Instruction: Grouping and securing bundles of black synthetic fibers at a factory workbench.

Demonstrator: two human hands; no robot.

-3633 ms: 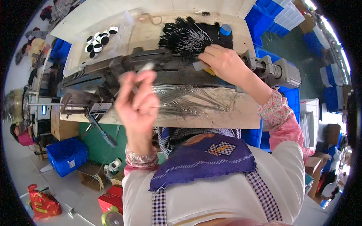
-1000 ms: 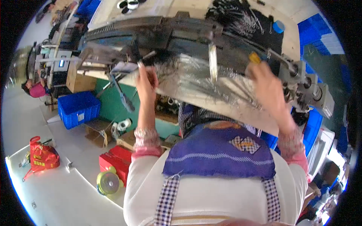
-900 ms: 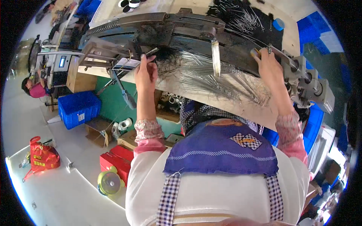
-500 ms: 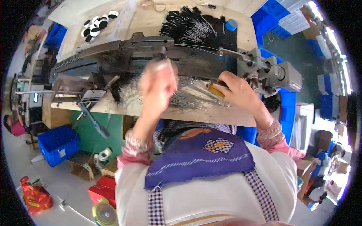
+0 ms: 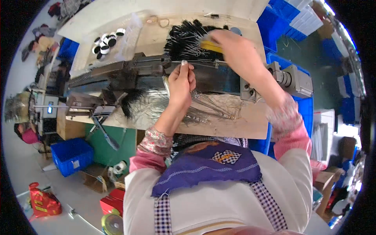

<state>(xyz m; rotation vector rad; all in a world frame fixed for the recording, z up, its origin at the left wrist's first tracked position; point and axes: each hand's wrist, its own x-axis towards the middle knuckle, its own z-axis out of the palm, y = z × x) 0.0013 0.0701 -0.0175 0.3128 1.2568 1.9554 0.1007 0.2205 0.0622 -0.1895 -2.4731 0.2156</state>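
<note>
My right hand [image 5: 239, 49] is closed around a yellow-handled tool [image 5: 211, 46], above the right part of a pile of thin twisted-wire brushes [image 5: 184, 37] with black bristles and looped ends. The tool's grey tip is blurred against the pile. At the front edge of a long dark metal machine [image 5: 211, 76], my left hand [image 5: 180, 86] is closed with the thumb upward. A thin silvery piece [image 5: 166, 85] shows beside its palm; what the fingertips pinch I cannot make out. Loose metal wires [image 5: 207, 107] lie on the table in front of the machine.
A clear tray [image 5: 131, 33] with several black-and-white round pieces [image 5: 104, 41] stands at the back left. The machine's motor end [image 5: 295, 80] is at the right. A metal stand [image 5: 94, 103] juts out front left. Blue crates [image 5: 72, 156] are on the floor and beside the table.
My right hand has moved from the loose wires up and away to the brush pile, carrying the yellow-handled tool. My left hand has shifted slightly right. The view has tilted a little.
</note>
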